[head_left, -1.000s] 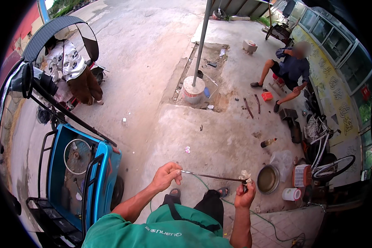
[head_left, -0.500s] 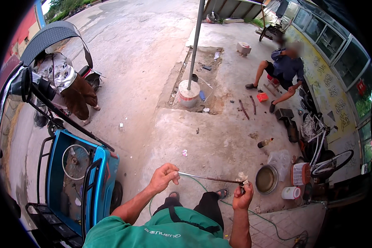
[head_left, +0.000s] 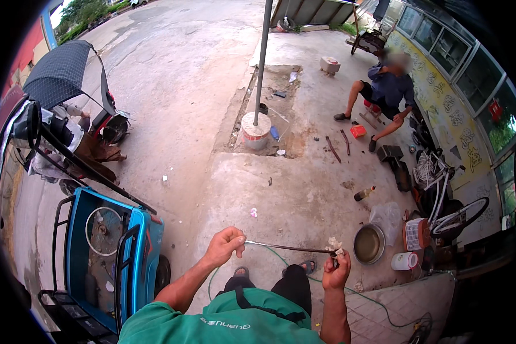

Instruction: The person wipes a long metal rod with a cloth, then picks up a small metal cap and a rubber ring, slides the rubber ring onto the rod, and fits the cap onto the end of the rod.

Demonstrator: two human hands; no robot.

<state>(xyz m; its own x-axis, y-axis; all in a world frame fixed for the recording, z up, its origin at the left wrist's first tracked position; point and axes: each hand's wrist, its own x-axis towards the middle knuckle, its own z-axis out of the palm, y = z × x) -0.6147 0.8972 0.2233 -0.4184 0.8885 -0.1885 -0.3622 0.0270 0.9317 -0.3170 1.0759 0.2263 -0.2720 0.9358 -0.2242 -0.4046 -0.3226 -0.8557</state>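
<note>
Left of the basin (head_left: 355, 245), brownish inside, your left hand (head_left: 226, 246) pinches a thin rod (head_left: 286, 247); your right hand (head_left: 336, 272) closes around its other end beside a pale wad (head_left: 334, 244). Far left of the basin, a blue cargo bed (head_left: 146, 252) holds a wheel (head_left: 104, 231).

Bright, diffuse daylight washes the pale grey concrete ground (head_left: 178, 129), leaving soft shadows. Fisheye distortion bends the silver-framed glass windows (head_left: 445, 50) at right; black fills the corners. Blur masks the head of a seated person in dark blue (head_left: 393, 89).
</note>
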